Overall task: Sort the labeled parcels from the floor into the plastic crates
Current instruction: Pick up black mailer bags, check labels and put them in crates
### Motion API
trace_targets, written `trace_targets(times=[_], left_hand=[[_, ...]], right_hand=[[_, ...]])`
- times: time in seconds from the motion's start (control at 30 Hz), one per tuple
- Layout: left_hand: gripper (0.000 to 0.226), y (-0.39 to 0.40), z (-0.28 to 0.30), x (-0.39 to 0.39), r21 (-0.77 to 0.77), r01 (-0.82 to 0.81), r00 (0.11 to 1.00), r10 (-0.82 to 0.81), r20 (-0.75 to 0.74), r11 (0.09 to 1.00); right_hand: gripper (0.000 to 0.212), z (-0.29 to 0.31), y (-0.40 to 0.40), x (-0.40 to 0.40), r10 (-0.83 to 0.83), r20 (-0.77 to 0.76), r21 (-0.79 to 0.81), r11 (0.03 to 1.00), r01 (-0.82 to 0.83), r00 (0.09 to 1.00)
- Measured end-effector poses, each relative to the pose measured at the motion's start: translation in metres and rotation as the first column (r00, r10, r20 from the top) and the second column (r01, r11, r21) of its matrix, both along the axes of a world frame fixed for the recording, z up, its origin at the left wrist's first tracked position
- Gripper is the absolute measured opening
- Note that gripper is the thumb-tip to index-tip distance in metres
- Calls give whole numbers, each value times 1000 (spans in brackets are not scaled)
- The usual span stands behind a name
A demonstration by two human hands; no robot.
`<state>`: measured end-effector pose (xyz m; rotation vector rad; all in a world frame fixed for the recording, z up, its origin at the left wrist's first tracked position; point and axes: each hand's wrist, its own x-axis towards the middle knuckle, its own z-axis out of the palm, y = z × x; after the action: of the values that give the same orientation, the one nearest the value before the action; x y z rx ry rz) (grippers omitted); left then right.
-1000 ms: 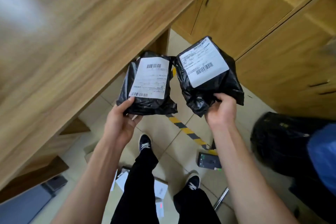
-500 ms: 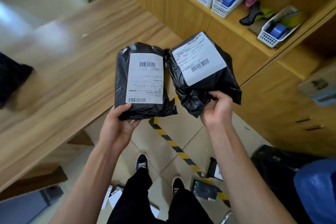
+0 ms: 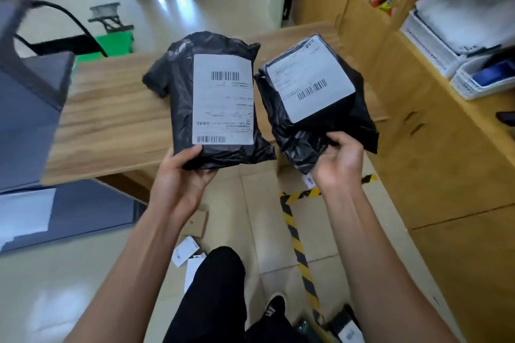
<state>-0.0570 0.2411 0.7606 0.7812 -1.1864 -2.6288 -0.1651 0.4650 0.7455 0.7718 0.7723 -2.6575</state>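
Head view: the left hand (image 3: pixel 182 184) grips the bottom edge of a black parcel (image 3: pixel 181 92), thumb on its front just below the white label (image 3: pixel 223 100), fingers curled behind. That parcel is held upright in the air over the near edge of the wooden bench (image 3: pixel 111 120), its label facing the camera with barcodes at top and bottom.

The right hand (image 3: pixel 338 160) pinches the crumpled lower end of a second black parcel (image 3: pixel 356 125), thumb and fingers closed on the loose plastic. This parcel tilts to the right, and its own label (image 3: pixel 309 83) is turned up toward the camera. It hangs over the bench's near right corner, just beside the first parcel; I cannot tell if the two touch.

Below the arms, yellow-black tape (image 3: pixel 295 242) runs across the tiled floor (image 3: pixel 83 287), with small white boxes (image 3: pixel 185 253) lying near the person's leg. At right, white baskets (image 3: pixel 473 83) sit on a wooden cabinet (image 3: pixel 418 161).
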Motion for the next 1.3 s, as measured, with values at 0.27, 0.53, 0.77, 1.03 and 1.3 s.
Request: trace_targets(times=[0.27, 0.53, 0.77, 1.03, 1.3], left_hand=[[62, -74, 18, 97, -33, -318, 948, 317, -39, 948], [53, -144, 21, 229, 17, -558, 828, 559, -44, 829], [28, -232, 23, 375, 31, -689, 724, 690, -21, 724], [42, -347, 1, 561, 67, -795, 603, 798, -17, 603], [60, -406, -12, 717, 56, -882, 470, 882, 34, 468]], right_hand=[[86, 8, -112, 41, 287, -90, -46, 955, -292, 954], [55, 18, -235, 133, 502, -84, -30, 862, -506, 861], [57, 22, -365, 265, 697, -79, 13, 716, -698, 713], [74, 24, -509, 436, 826, -67, 58, 564, -824, 560], [79, 7, -625, 564, 922, -21, 127, 385, -914, 386]])
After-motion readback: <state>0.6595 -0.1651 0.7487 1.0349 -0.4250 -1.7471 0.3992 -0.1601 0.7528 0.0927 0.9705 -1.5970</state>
